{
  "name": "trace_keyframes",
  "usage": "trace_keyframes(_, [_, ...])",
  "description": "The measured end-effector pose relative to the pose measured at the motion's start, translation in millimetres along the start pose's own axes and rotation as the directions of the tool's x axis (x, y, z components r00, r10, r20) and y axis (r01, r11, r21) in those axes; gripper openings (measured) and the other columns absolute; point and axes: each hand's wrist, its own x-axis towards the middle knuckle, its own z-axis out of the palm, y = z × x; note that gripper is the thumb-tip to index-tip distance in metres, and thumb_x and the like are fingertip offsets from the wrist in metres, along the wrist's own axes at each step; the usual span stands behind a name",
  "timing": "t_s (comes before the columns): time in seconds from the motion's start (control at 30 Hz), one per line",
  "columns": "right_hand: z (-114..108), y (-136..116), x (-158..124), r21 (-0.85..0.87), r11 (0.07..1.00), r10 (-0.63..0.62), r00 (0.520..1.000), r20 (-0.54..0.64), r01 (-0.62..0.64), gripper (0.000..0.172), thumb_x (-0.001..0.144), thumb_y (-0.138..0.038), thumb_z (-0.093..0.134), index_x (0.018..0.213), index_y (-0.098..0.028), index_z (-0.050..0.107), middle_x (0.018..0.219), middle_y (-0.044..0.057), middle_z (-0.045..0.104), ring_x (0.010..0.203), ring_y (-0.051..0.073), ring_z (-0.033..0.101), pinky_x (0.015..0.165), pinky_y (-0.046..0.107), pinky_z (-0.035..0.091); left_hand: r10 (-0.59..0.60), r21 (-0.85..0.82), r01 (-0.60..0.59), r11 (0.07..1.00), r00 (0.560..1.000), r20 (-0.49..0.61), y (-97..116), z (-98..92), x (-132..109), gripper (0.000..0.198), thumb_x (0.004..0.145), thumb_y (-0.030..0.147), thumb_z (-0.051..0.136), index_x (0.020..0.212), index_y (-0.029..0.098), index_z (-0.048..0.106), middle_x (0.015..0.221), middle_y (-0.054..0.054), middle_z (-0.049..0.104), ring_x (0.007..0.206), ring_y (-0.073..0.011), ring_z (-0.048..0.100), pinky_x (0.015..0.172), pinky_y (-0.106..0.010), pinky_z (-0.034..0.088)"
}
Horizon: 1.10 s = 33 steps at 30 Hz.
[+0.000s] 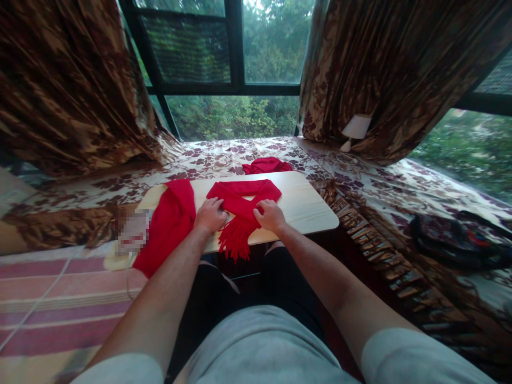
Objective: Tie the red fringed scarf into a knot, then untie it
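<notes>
A red scarf [239, 204] lies folded into a loop on the small wooden table [314, 207]. Its ends cross, and the fringe [235, 240] hangs over the table's near edge. At the scarf's left side, my left hand [211, 215] is closed on the cloth, fingers on top. My right hand [271, 215] pinches the right side, thumb and fingers close together. A second piece of red cloth [172, 213] drapes over the table's left end, beside my left forearm. More red cloth [267, 166] is bunched just beyond the table's far edge.
A blurred-out pale item [133, 232] sits at the table's left end. Striped bedding [48, 298] spreads at the left. The flowered window seat [216, 154] holds a small white lamp [356, 128] and a dark bag [452, 240] at the right. Patterned curtains [72, 80] frame the windows.
</notes>
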Motion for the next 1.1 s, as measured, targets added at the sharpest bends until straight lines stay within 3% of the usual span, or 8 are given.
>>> trace_keyframes(0.77, [-1.6, 0.2, 0.7, 0.049, 0.999, 0.020, 1.000, -0.003, -0.020, 0.017, 0.091, -0.034, 0.058, 0.091, -0.021, 0.067, 0.096, 0.007, 0.067, 0.096, 0.020, 0.057, 0.090, 0.031, 0.042, -0.002, 0.008, 0.002, 1.000, 1.000, 0.005, -0.7, -0.7, 0.3, 0.055, 0.081, 0.034, 0.054, 0.132, 0.015, 0.064, 0.141, -0.013, 0.057, 0.133, -0.0300, 0.048, 0.115, -0.043, 0.037])
trace_keyframes(0.9, [-0.3, 6.5, 5.0, 0.139, 0.978, 0.164, 0.984, -0.072, -0.153, 0.019, 0.095, -0.027, 0.049, 0.098, -0.020, 0.066, 0.099, 0.006, 0.069, 0.095, 0.018, 0.060, 0.088, 0.029, 0.044, -0.003, 0.013, 0.003, 1.000, 1.000, 0.008, -2.3, 0.6, 0.6, 0.055, 0.080, 0.034, 0.054, 0.132, 0.016, 0.064, 0.141, -0.013, 0.057, 0.133, -0.0290, 0.049, 0.114, -0.043, 0.037])
trace_keyframes(1.0, [-0.8, 14.2, 9.0, 0.220, 0.922, 0.351, 0.929, -0.120, -0.319, 0.026, 0.095, -0.018, 0.041, 0.100, -0.020, 0.066, 0.101, 0.006, 0.071, 0.093, 0.018, 0.063, 0.087, 0.028, 0.044, 0.000, 0.013, 0.000, 1.000, 1.000, 0.010, -1.9, -0.2, 0.4, 0.056, 0.080, 0.033, 0.053, 0.132, 0.014, 0.063, 0.141, -0.013, 0.057, 0.132, -0.0288, 0.049, 0.115, -0.043, 0.037])
trace_keyframes(1.1, [-1.7, 19.4, 11.0, 0.263, 0.883, 0.432, 0.892, -0.133, -0.388, 0.027, 0.092, -0.015, 0.042, 0.099, -0.019, 0.067, 0.100, 0.006, 0.073, 0.093, 0.019, 0.064, 0.087, 0.028, 0.045, -0.009, 0.013, 0.009, 1.000, 1.000, 0.017, -1.0, -1.2, 0.1, 0.056, 0.080, 0.034, 0.054, 0.132, 0.015, 0.063, 0.142, -0.013, 0.056, 0.133, -0.0293, 0.048, 0.114, -0.044, 0.038])
